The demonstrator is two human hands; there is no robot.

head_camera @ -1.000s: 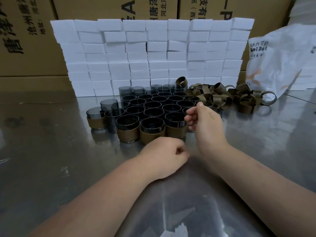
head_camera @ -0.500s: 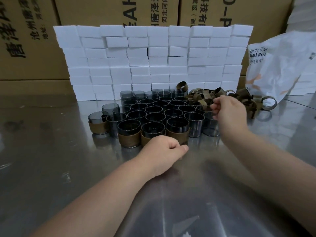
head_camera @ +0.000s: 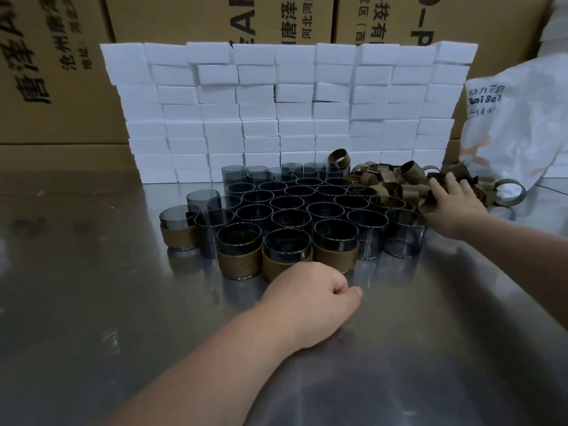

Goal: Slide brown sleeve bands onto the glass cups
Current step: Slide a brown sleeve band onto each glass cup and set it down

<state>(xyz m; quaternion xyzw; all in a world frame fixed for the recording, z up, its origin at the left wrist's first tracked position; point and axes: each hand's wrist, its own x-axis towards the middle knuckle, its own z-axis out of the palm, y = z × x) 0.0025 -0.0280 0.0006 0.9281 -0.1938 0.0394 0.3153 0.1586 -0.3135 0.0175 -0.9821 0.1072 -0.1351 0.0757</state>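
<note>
Several smoky glass cups (head_camera: 307,207) stand packed together on the steel table (head_camera: 92,302). Three in the front row wear brown sleeve bands (head_camera: 238,264), and one banded cup (head_camera: 178,233) stands at the left end. Two bare cups (head_camera: 404,233) close the front row on the right. A heap of loose brown bands (head_camera: 396,182) lies behind and to the right of the cups. My right hand (head_camera: 455,201) lies on that heap with its fingers spread over the bands. My left hand (head_camera: 310,298) rests on the table as a fist, just in front of the banded cups, holding nothing.
A wall of white foam blocks (head_camera: 289,106) rises behind the cups, with cardboard boxes (head_camera: 55,72) behind it. A white printed plastic bag (head_camera: 519,124) stands at the far right, next to the band heap.
My right hand moved from the front cups back and to the right, onto the heap of bands. My left hand stayed in a fist in front of the cups.
</note>
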